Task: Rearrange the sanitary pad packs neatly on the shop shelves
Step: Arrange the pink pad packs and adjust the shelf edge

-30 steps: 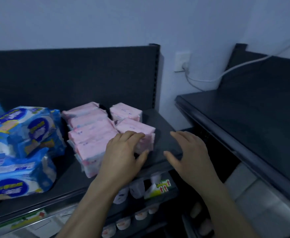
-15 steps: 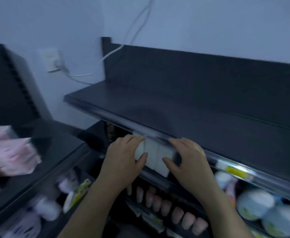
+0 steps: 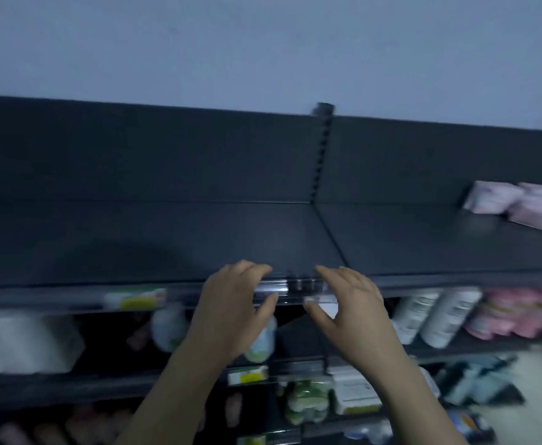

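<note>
Dark grey metal fills the middle of the view: the long top shelf [image 3: 167,239] lies bare straight ahead, and the task's things, 2 pale pink, soft-wrapped sanitary pad packs [image 3: 491,197], sit far to the right on that same shelf, close to the back panel and touching each other at a skew. The left hand [image 3: 231,309] and the right hand [image 3: 350,313] hang apart in front of the clear plastic price rail [image 3: 282,287] on the shelf's front edge. Their fingers are loosely arched and hold nothing; whether the fingertips touch the rail I cannot tell. The step in hand looks like the reach towards those packs, so it probably pays to shift the whole body right first rather than stretch sideways from here. The wrappers look slack and likely to buckle under a 1-handed pinch, so each pack wants a palm flat on either short end, lifted and set down square to the front edge, faces one way. On the blurred shelf below stand tall white bottles [image 3: 436,313] and more pink packets [image 3: 520,313] – keep the forearms high so that nothing there gets knocked.
</note>
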`<state>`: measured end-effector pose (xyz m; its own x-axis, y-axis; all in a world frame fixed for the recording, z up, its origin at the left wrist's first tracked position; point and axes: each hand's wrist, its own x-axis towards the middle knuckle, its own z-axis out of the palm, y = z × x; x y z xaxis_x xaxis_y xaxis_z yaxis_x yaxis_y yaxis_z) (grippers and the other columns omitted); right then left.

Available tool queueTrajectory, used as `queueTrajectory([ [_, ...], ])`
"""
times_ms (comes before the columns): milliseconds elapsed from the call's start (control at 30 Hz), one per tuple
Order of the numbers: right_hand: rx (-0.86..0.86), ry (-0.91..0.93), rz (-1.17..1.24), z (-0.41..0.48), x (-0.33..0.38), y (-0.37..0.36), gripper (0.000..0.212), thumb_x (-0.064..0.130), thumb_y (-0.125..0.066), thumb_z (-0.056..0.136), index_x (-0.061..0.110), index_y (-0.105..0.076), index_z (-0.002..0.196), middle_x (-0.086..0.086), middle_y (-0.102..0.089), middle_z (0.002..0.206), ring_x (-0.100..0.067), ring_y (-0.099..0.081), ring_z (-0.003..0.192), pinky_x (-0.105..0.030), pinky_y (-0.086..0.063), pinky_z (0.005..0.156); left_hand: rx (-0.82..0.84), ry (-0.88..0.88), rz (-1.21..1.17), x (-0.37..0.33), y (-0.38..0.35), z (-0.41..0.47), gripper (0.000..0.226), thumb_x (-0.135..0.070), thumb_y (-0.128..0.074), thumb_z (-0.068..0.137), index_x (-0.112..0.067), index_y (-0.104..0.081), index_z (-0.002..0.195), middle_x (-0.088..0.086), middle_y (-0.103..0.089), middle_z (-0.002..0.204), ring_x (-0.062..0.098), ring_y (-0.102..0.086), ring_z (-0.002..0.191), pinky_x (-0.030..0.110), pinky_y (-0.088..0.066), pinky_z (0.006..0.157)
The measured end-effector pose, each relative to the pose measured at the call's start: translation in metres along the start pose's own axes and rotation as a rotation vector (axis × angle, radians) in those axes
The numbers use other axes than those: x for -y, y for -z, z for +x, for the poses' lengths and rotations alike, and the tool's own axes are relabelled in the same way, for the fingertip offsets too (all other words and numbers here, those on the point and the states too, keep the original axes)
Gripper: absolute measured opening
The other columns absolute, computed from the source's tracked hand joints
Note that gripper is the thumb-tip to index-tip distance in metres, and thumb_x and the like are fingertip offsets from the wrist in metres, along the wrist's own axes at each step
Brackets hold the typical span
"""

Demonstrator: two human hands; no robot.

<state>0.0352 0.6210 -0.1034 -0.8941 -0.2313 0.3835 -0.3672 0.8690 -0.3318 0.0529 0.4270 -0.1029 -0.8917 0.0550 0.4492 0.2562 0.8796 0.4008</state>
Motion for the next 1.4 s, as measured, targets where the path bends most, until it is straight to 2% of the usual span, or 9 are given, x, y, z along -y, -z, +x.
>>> queueTrajectory([
  [67, 0.000, -0.080, -0.039, -0.011, -0.043, 0.021, 0.056, 0.043, -0.060, 0.090, 0.023, -0.046, 0.140, 0.002, -0.053, 0.136, -0.023, -0.038, 0.135, -0.036, -0.024, 0.112, 0.012, -0.074, -0.068, -0.037, -0.030, 0.016, 0.042, -0.042, -0.057, 0.086, -0.019, -0.065, 0.120, -0.007, -0.065, 0.111, 0.020, -0.060, 0.098, 0.036, -0.048, 0.086],
  [133, -0.061, -0.158, -0.065, -0.025, -0.084, 0.041, 0.056, 0.044, -0.059, 0.085, 0.019, -0.054, 0.134, -0.002, -0.061, 0.125, -0.029, -0.049, 0.124, -0.043, -0.036, 0.106, 0.025, -0.134, -0.139, -0.071, -0.060, 0.031, 0.044, -0.045, -0.053, 0.082, -0.018, -0.067, 0.114, -0.007, -0.066, 0.104, 0.019, -0.061, 0.091, 0.038, -0.051, 0.080],
  [200, -0.086, -0.252, -0.094, -0.038, -0.121, 0.058, 0.059, 0.048, -0.055, 0.080, 0.016, -0.059, 0.129, -0.004, -0.065, 0.118, -0.031, -0.055, 0.116, -0.047, -0.044, 0.099, 0.050, -0.179, -0.154, -0.104, -0.085, 0.047, 0.041, -0.042, -0.060, 0.085, -0.021, -0.065, 0.119, -0.009, -0.064, 0.110, 0.017, -0.059, 0.097, 0.036, -0.049, 0.086],
  [333, -0.161, -0.355, -0.179, -0.057, -0.179, 0.091, 0.057, 0.046, -0.060, 0.077, 0.018, -0.060, 0.127, -0.001, -0.066, 0.116, -0.029, -0.057, 0.112, -0.046, -0.046, 0.096, 0.133, -0.289, -0.213, -0.161, -0.127, 0.075, 0.045, -0.039, -0.060, 0.091, -0.026, -0.054, 0.134, -0.012, -0.055, 0.126, 0.012, -0.049, 0.115, 0.035, -0.040, 0.101],
  [567, -0.245, -0.518, -0.238, -0.057, -0.256, 0.131, 0.048, 0.039, -0.069, 0.074, 0.022, -0.063, 0.120, 0.000, -0.068, 0.107, -0.030, -0.059, 0.106, -0.043, -0.046, 0.092, 0.212, -0.435, -0.269, -0.243, -0.192, 0.129, 0.045, -0.043, -0.058, 0.091, -0.029, -0.052, 0.133, -0.014, -0.053, 0.126, 0.012, -0.047, 0.116, 0.031, -0.036, 0.101],
  [667, -0.247, -0.548, -0.268, -0.045, -0.295, 0.143, 0.051, 0.039, -0.070, 0.079, 0.024, -0.059, 0.127, 0.003, -0.065, 0.120, -0.025, -0.054, 0.116, -0.040, -0.040, 0.101, 0.232, -0.475, -0.279, -0.275, -0.218, 0.161, 0.045, -0.043, -0.057, 0.091, -0.030, -0.051, 0.133, -0.015, -0.052, 0.126, 0.013, -0.047, 0.116, 0.031, -0.036, 0.101],
  [900, -0.263, -0.600, -0.307, 0.004, -0.390, 0.177, 0.056, 0.042, -0.067, 0.083, 0.023, -0.054, 0.134, 0.001, -0.061, 0.126, -0.026, -0.048, 0.125, -0.041, -0.035, 0.108, 0.215, -0.523, -0.284, -0.346, -0.263, 0.252, 0.046, -0.044, -0.056, 0.091, -0.029, -0.052, 0.134, -0.011, -0.053, 0.128, 0.015, -0.047, 0.114, 0.032, -0.036, 0.099],
  [1067, -0.259, -0.634, -0.393, 0.038, -0.451, 0.195, 0.058, 0.050, -0.056, 0.089, 0.029, -0.043, 0.142, 0.007, -0.051, 0.139, -0.022, -0.028, 0.140, -0.037, -0.018, 0.115, 0.217, -0.521, -0.280, -0.386, -0.297, 0.318, 0.045, -0.041, -0.059, 0.091, -0.026, -0.054, 0.132, -0.007, -0.055, 0.127, 0.018, -0.049, 0.116, 0.034, -0.038, 0.099],
  [1400, -0.209, -0.703, -0.409, 0.092, -0.564, 0.215, 0.051, 0.048, -0.050, 0.092, 0.028, -0.045, 0.139, 0.003, -0.053, 0.138, -0.028, -0.027, 0.141, -0.044, -0.017, 0.115, 0.280, -0.423, -0.181, -0.437, -0.375, 0.411, 0.040, -0.036, -0.058, 0.090, -0.024, -0.058, 0.128, -0.003, -0.060, 0.121, 0.021, -0.053, 0.116, 0.036, -0.043, 0.093],
])
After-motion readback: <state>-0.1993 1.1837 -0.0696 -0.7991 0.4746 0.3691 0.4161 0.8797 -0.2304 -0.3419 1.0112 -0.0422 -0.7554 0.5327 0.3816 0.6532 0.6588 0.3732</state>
